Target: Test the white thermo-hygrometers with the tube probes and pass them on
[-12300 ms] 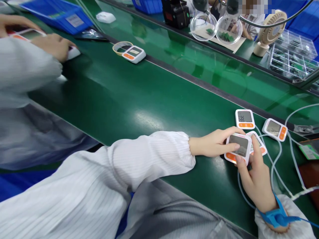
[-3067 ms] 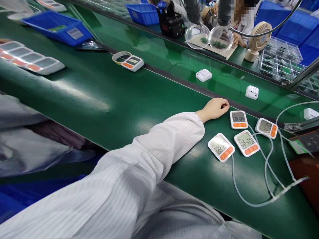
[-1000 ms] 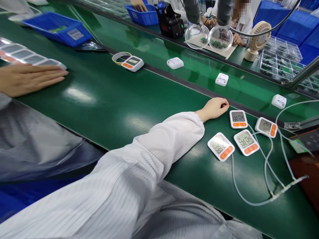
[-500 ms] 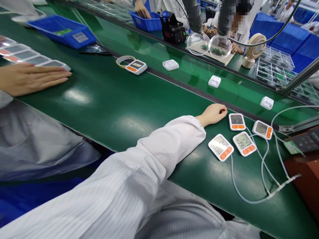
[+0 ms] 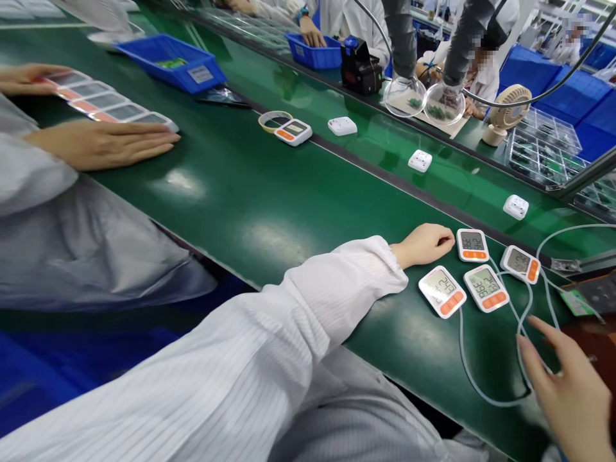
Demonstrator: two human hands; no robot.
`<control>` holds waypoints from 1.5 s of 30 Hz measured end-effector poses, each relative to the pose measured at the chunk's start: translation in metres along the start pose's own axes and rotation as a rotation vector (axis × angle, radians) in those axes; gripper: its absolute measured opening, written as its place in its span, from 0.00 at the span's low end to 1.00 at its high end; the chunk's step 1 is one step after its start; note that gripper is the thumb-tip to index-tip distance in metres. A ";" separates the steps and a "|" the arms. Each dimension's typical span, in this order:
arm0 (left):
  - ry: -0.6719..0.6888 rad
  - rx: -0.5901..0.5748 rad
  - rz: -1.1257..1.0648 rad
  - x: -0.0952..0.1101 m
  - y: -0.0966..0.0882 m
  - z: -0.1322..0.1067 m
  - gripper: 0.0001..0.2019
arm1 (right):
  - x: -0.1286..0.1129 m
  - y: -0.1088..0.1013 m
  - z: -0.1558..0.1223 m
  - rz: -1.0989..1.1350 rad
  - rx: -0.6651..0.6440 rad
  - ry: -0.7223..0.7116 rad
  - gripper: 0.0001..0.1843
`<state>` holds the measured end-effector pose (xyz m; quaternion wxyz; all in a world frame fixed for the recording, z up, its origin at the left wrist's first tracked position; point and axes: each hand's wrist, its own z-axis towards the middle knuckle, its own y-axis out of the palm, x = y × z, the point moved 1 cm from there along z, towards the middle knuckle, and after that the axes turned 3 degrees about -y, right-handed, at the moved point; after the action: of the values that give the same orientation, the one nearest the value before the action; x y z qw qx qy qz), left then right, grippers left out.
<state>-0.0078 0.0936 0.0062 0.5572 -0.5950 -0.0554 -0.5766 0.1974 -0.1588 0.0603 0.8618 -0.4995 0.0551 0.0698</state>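
My left hand (image 5: 427, 244) rests on the green bench in a loose fist, with no object showing in it. Just beside its knuckles lies a white digital meter (image 5: 472, 245) with orange buttons. Three similar meters, a nearer left one (image 5: 442, 292), a middle one (image 5: 486, 288) and a right one (image 5: 520, 264), lie close by with lit number displays. Thin grey cables (image 5: 462, 359) run among them. At the lower right my right hand (image 5: 568, 385) is open, thumb and forefinger apart, over or beside the cables; contact is unclear.
A co-worker's hands (image 5: 110, 142) are at a row of meters (image 5: 103, 101) on the left. Another meter (image 5: 293, 132) lies near a tape roll (image 5: 274, 120). White units (image 5: 420, 160) sit along the belt (image 5: 380, 151). A blue bin (image 5: 168, 61) and a small fan (image 5: 511, 106) stand farther back.
My right hand has come into view at the lower right, over the cables. The view has shifted, so the bench things appear farther right. My left hand stays curled beside the meters.
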 end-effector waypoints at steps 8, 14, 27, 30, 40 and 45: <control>0.043 0.024 -0.174 0.010 0.006 -0.001 0.08 | -0.067 0.088 0.059 0.142 -0.311 -0.313 0.34; -0.106 0.004 -0.473 0.024 0.001 -0.002 0.17 | -0.052 0.078 0.051 0.296 -0.114 0.022 0.38; -0.478 -0.290 -1.047 0.056 0.027 -0.031 0.13 | -0.033 0.072 0.052 0.721 -0.061 0.299 0.45; -0.553 -0.359 -1.164 0.048 0.022 -0.023 0.15 | -0.032 0.072 0.051 0.943 -0.145 0.415 0.33; -0.550 -0.406 -1.351 0.047 0.020 -0.025 0.10 | -0.022 0.070 0.055 0.884 -0.236 0.522 0.25; -0.514 -0.387 -1.336 0.045 0.018 -0.024 0.13 | -0.020 0.073 0.051 0.890 -0.288 0.500 0.24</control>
<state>0.0048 0.0436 0.0221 -0.0579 -0.6382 -0.4317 -0.6349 0.1658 -0.0799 0.0267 0.6319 -0.5426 0.4555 0.3144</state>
